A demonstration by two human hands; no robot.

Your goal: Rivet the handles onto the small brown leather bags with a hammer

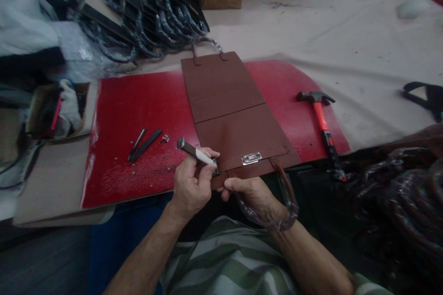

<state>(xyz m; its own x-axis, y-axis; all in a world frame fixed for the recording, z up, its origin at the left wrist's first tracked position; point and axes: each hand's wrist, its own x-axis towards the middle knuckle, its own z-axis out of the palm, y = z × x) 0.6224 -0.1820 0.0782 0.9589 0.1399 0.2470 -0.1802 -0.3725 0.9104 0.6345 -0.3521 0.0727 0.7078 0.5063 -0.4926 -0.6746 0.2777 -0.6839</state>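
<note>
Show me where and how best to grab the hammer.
Probably by the black lower grip of the hammer, coming from the near side: its head lies away, the grip points back toward the person, and its end juts past the edge of the red board, likely leaving wrapping room.

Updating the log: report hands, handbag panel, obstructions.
Left hand gripping white-wrapped tool; right hand pinching brown handbag panel by near edge. Panel spread across red board. Possible snag: plastic-wrapped handle at right wrist.
</note>
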